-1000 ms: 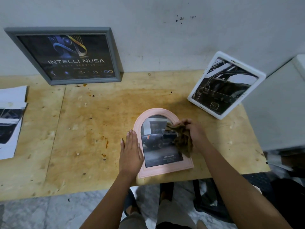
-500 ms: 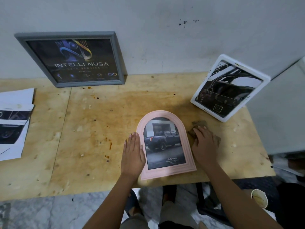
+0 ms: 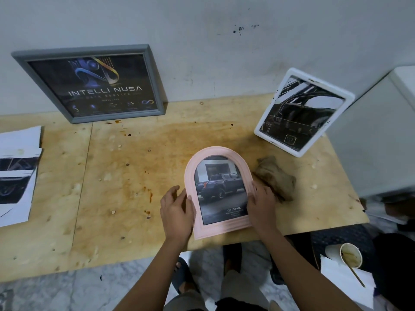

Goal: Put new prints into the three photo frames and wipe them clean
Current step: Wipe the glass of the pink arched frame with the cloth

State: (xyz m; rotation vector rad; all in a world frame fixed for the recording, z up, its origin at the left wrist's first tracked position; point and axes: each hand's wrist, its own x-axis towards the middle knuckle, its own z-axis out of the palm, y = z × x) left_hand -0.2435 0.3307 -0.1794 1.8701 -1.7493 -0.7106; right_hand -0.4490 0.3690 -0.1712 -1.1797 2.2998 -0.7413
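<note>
My left hand (image 3: 177, 212) and right hand (image 3: 261, 205) grasp the side rims of the pink arched frame (image 3: 221, 194), fingers curled. It lies flat at the table's (image 3: 112, 187) near edge, with the brown cloth (image 3: 275, 178) just beside. I'd lift evenly and keep my fingertips off the glass.

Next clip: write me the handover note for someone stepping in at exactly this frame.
Left hand: grips the left edge of the pink frame.
Right hand: grips its right edge.
The pink frame lies flat at the front edge of the table.
Cloth: on the table right of it, in no hand.
Grey frame and white frame: propped at the back.
Done: all three hold prints.
Left: which frames have been wiped cannot be told from this frame, so check that, then stand the pink frame up.
</note>
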